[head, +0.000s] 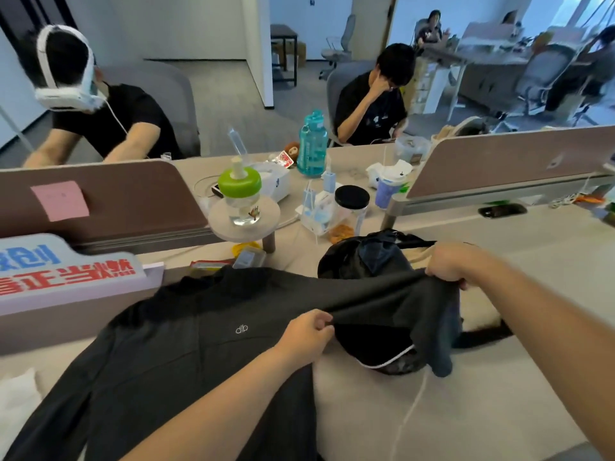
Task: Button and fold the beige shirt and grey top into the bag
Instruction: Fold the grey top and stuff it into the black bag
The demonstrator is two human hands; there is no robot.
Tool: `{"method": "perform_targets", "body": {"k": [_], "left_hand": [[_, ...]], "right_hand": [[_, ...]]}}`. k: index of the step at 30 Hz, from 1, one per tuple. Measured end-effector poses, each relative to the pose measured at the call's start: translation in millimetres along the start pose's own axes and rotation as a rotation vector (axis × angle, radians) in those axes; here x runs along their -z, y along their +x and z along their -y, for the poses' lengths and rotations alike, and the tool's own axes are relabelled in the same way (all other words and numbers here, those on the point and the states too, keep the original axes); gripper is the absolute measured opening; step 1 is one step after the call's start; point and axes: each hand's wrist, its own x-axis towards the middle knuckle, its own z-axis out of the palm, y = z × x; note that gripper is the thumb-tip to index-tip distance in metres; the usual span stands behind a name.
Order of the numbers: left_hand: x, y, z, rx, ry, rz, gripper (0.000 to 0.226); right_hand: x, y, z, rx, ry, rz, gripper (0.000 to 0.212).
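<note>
Grey top [186, 344]: lies spread on the desk [499, 394], small white logo facing up; one edge is lifted and stretched taut between both hands.
Left hand [307, 331]: fingers curled, pinching the near end of the lifted edge.
Right hand [447, 266]: fingers closed around the far end of the same edge, held above the bag.
Black bag [366, 257]: stands on the desk just beyond the top, partly covered by the raised fabric.
Beige shirt: cannot be identified with certainty.
Background: green-lidded bottle [239, 191] on a round stand; teal water bottle [311, 144]; black-lidded jar [351, 204].
</note>
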Motion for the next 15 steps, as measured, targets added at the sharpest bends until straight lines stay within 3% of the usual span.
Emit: {"method": "perform_targets", "body": {"k": [2,4,6,7,9,11,12,13,15], "left_hand": [[-1,9,-17,0.034,-0.263,-0.012,0.033],[-4,17,-32,0.124,-0.493,0.056,0.04],[-8,23,-38,0.244,-0.578,0.151,0.048],[-11,26,-36,0.292,-0.54,0.189,0.051],[-18,29,-28,0.348,-0.415,0.233,0.056],[-25,32,-20,0.355,-0.421,0.221,0.057],[-28,33,-17,0.348,-0.453,0.191,0.057],[-31,34,-15,0.343,-0.48,0.137,0.056],[-34,37,-11,0.35,-0.529,0.001,0.052]], "right_hand": [[21,16,10,0.114,0.332,-0.111,0.025],[31,25,17,0.229,0.621,-0.399,0.025],[23,31,11,0.187,0.567,-0.662,0.014],[9,34,5,0.13,0.526,-0.633,0.016],[-27,41,-11,-0.02,0.6,-0.356,0.023],[-65,37,-22,-0.156,0.872,0.006,0.03],[-84,36,-28,-0.216,0.988,0.106,0.034],[-101,35,-30,-0.246,1.012,0.15,0.036],[-122,32,-29,-0.22,0.955,0.08,0.037]]}}
